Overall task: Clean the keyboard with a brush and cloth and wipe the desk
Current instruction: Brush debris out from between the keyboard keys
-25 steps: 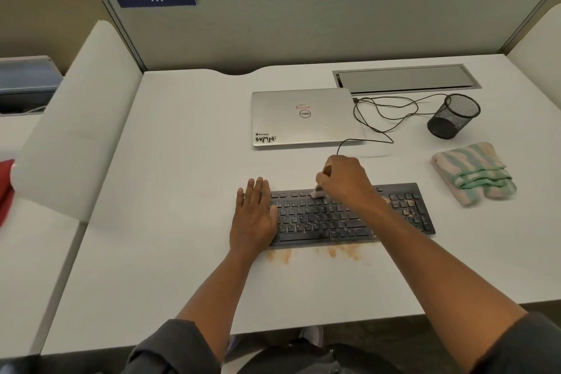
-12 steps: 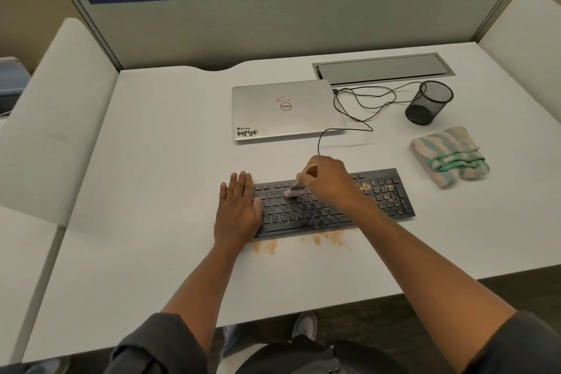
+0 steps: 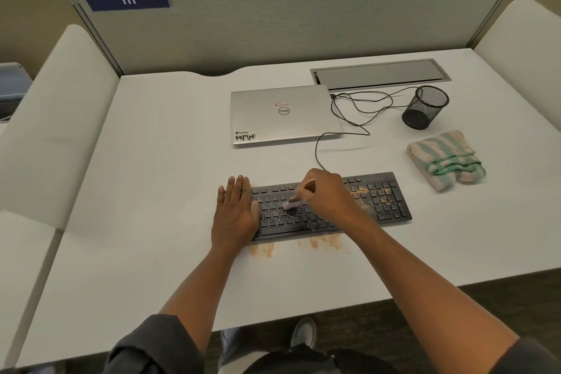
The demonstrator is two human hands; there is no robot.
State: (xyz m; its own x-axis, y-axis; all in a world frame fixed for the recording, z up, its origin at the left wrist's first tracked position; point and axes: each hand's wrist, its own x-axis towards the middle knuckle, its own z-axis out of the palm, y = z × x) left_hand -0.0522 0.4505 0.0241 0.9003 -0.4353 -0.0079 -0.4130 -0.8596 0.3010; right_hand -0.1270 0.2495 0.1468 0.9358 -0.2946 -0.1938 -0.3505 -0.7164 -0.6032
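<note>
While the flat left hand [image 3: 235, 212] presses the keyboard [image 3: 379, 200], the right hand [image 3: 329, 196] grips a brush [image 3: 299, 196] on its keys.

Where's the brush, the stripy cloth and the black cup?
brush [image 3: 292, 204], head view, on its pale bristle end over the keys.
stripy cloth [image 3: 445, 160], head view, on its folded middle.
black mesh cup [image 3: 425, 109], head view, on its side wall.

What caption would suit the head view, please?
Right hand brushes orange dust off keyboard; left hand steadies it.
</note>
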